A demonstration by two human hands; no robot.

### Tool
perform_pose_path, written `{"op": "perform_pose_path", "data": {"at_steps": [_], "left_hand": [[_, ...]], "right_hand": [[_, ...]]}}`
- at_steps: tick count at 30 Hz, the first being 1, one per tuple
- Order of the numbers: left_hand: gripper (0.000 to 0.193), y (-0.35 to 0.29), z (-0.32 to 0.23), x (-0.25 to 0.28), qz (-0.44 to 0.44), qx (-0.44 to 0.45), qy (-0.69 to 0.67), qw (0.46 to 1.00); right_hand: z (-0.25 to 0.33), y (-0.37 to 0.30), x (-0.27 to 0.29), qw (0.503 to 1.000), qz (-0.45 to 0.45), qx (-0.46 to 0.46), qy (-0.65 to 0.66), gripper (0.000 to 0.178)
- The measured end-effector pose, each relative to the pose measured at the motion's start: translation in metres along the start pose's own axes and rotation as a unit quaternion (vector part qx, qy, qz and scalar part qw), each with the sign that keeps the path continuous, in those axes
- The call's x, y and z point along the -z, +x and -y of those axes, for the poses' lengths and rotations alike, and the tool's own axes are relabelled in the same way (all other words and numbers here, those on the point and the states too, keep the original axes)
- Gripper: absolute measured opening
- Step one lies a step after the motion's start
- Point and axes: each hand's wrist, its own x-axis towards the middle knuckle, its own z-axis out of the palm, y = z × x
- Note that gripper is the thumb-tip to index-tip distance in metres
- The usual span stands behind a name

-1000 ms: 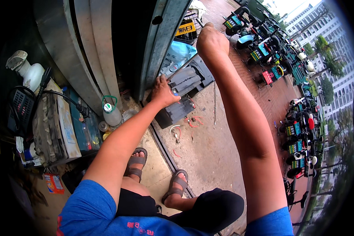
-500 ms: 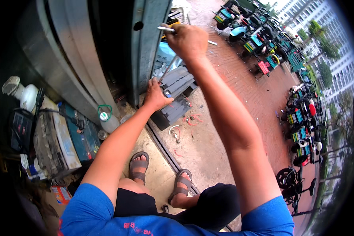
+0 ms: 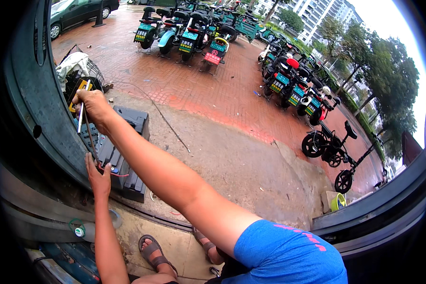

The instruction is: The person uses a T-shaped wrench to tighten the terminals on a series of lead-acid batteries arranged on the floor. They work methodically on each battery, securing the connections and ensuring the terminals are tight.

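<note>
My right hand is closed around the crossbar of a T-handle wrench. Its thin shaft slants down to a dark grey battery beside the door frame. On the battery's near part lies my left hand, its thumb and fingers apart on either side of the shaft's lower end. The tip of the wrench is hidden between those fingers. A thin red wire sticks out next to my left thumb. Behind this stands another dark battery.
A metal door frame rises close on the left. A wire basket with a white cloth stands beyond the batteries. Parked electric scooters line the red paving. A folding bike stands at right. A bottle is beside my left forearm.
The view has swung to the right, so the batteries and hands now appear farther left. The wrench's crossbar has turned in my right hand. My left hand stays at the shaft's lower end.
</note>
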Motion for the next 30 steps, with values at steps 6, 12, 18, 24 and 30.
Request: {"op": "perform_pose_path", "data": {"at_steps": [6,12,18,24,30], "left_hand": [[0.04,0.056,-0.044,0.021,0.078,-0.054,-0.105,0.99],[0.022,0.07,-0.052,0.022,0.077,-0.002,-0.183,0.98],[0.021,0.073,-0.063,0.033,0.037,0.007,0.002,0.999],[0.019,0.069,-0.065,0.051,0.106,0.016,-0.117,0.987],[0.018,0.069,-0.072,0.053,0.059,0.038,-0.082,0.994]], "right_hand": [[0.082,0.022,-0.001,0.53,0.239,0.014,-0.813,0.021],[0.003,-0.01,0.008,0.612,-0.053,0.556,-0.561,0.048],[-0.048,-0.05,0.032,0.819,-0.091,0.283,-0.491,0.056],[-0.048,-0.051,0.023,0.856,-0.025,0.185,-0.483,0.047],[-0.043,-0.048,0.017,0.85,0.009,0.145,-0.506,0.049]]}}
